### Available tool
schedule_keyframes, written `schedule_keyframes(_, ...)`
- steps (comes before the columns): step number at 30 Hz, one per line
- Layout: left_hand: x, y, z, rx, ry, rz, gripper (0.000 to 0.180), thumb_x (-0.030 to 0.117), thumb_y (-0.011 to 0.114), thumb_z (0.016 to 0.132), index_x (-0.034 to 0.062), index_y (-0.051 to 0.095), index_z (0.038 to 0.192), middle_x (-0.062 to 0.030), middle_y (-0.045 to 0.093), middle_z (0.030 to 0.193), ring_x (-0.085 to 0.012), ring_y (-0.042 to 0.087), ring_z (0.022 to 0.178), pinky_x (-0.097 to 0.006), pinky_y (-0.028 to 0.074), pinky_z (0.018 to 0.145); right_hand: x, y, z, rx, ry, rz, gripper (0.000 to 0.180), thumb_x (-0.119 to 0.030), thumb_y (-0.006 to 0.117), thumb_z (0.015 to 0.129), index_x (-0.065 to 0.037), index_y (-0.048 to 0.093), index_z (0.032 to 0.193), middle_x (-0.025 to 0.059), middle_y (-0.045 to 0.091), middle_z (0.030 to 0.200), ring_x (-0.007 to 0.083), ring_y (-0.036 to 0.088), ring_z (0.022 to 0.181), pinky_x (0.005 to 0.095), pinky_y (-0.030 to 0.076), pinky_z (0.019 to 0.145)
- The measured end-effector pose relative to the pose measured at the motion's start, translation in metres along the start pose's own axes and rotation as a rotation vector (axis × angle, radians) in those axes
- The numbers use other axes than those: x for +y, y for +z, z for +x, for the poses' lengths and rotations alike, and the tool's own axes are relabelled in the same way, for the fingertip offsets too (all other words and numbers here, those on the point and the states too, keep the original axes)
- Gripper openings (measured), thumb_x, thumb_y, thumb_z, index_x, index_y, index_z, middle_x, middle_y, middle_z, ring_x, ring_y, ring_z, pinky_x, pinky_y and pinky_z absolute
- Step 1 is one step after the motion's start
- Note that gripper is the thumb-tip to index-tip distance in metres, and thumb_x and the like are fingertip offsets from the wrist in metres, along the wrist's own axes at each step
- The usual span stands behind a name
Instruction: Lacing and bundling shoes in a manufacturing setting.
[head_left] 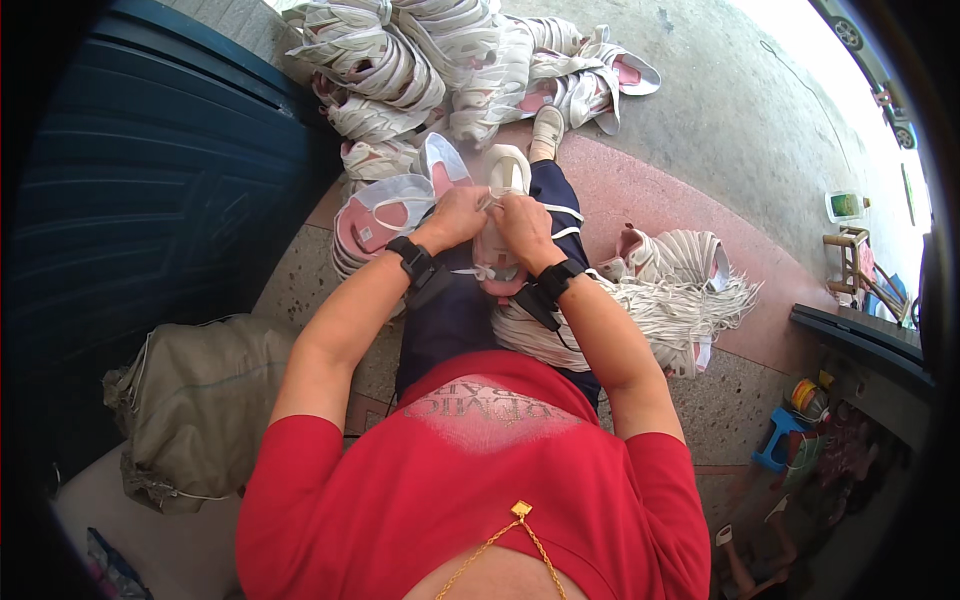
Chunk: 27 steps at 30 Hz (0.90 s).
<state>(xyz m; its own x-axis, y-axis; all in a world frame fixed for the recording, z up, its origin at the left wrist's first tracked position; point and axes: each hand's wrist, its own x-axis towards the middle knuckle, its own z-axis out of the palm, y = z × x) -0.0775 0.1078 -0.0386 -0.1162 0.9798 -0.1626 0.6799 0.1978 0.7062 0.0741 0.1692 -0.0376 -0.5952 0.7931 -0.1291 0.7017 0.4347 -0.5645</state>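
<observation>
Gripping white lace (492, 203) together, left hand (458, 215) and right hand (523, 225) pinched shut; shoe (500, 225) lay lengthwise near-to-far between them.

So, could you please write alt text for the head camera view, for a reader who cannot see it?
Seen from above, a seated person's left hand and right hand pull a white lace on a white-and-pink shoe upper resting on the lap. Heaps of similar white-and-pink uppers lie ahead, and a bundle of white laces lies to the right.

Outdoor shoe workshop: heaped shoe uppers (420, 60) (pink-lined) on pavement (720, 110).
</observation>
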Motion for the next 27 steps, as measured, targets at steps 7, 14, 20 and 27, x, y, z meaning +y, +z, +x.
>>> schedule_keyframes(7, -0.015, 0.009, -0.006, 0.059, -0.053, -0.312, 0.032, 0.007, 0.064, 0.083, -0.0023, 0.068, 0.114, -0.0166, 0.071, 0.092, -0.0242, 0.067, 0.078, -0.035, 0.053, 0.074, 0.001, 0.015, 0.0, 0.015, -0.155, -0.188, 0.024, -0.022, 0.058, 0.091, 0.0, 0.064, 0.083, 0.0207, 0.069, 0.077, 0.0384, 0.07, 0.073, 0.0473, 0.055, 0.062)
schedule_keyframes(14, 0.01, 0.01, -0.016, 0.316, 0.033, 0.202, 0.036, 0.012, 0.074, 0.076, 0.0048, 0.065, 0.11, -0.0129, 0.057, 0.115, -0.0341, 0.054, 0.106, -0.042, 0.046, 0.092, 0.013, -0.025, -0.034, -0.084, -0.108, -0.138, 0.027, -0.023, 0.054, 0.091, 0.0, 0.063, 0.081, 0.0226, 0.067, 0.073, 0.0387, 0.068, 0.069, 0.0482, 0.054, 0.062)
schedule_keyframes(20, 0.064, -0.006, -0.044, 0.2, 0.522, 0.288, 0.041, 0.016, 0.073, 0.078, 0.0145, 0.067, 0.118, -0.0101, 0.059, 0.117, -0.0346, 0.05, 0.111, -0.044, 0.045, 0.092, 0.057, -0.12, -0.114, -0.484, -0.045, 0.276, 0.03, -0.027, 0.058, 0.093, 0.0, 0.063, 0.083, 0.0183, 0.061, 0.07, 0.029, 0.06, 0.068, 0.0422, 0.048, 0.067)
schedule_keyframes(27, 0.088, -0.009, -0.018, 0.161, 0.252, -0.216, 0.02, 0.021, 0.063, 0.095, 0.0053, 0.071, 0.107, -0.005, 0.069, 0.078, -0.0173, 0.064, 0.076, -0.031, 0.049, 0.072, 0.011, -0.14, -0.053, -0.333, 0.353, 1.167, 0.026, -0.028, 0.057, 0.097, -0.005, 0.062, 0.086, -0.0025, 0.055, 0.072, 0.0089, 0.049, 0.062, 0.0264, 0.04, 0.055)
